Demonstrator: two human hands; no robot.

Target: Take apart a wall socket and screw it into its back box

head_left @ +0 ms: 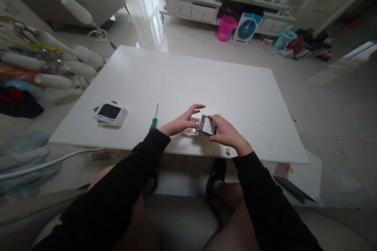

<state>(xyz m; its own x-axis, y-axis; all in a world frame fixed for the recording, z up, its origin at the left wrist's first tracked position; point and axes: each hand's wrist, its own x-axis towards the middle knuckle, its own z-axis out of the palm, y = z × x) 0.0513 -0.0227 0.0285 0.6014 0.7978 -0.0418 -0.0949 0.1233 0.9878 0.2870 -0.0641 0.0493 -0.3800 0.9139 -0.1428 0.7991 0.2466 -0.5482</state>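
My right hand (224,130) grips a small square wall socket (208,126) by its right side, with the fingers on its upper edge and the thumb below. The socket has a grey frame and a whitish face with small dark slots, and it is tilted above the table. My left hand (185,120) is just left of it, fingers and thumb apart, holding nothing. Partly hidden behind the left hand, a small pale, clear-looking square piece (193,130) rests on the table. Left of my left wrist lies a screwdriver (154,119) with a green handle, its tip pointing away.
A stack of white square plates (120,119) with a black centre lies on the left of the white table (235,86). A small cartoon sticker (227,151) is near the front edge. A lamp with white shades (78,11) stands beyond the left edge.
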